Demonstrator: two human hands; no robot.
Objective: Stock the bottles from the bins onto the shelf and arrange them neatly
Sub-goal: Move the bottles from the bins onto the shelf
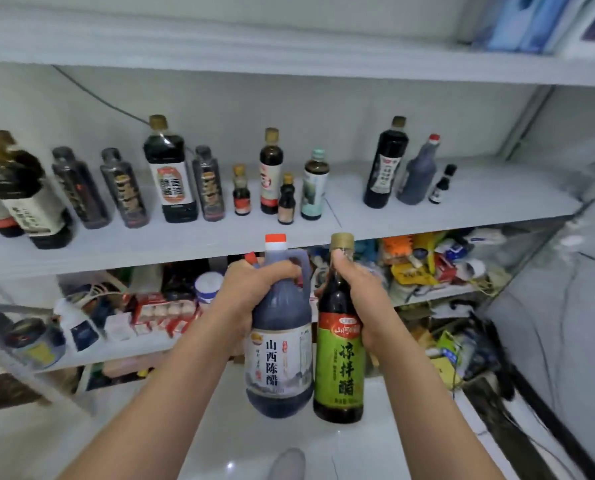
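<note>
My left hand (254, 289) grips a dark vinegar jug (280, 362) with a red-and-white cap, a handle and a white label. My right hand (362, 299) grips the neck of a tall dark bottle with a green label (339, 368) and a gold cap. I hold both upright, side by side, in front of and below the white middle shelf (427, 209). On that shelf stand several dark sauce bottles: a row at the left (171, 178), smaller ones in the middle (272, 174), and three at the right (386, 164).
The lower shelf (143, 348) is crowded with boxes, jars and snack packets (420, 268). Blue packages (538, 22) sit on the top shelf at the right. A grey wall (566, 323) with cables closes the right side. White floor lies below, with a shoe tip (287, 464).
</note>
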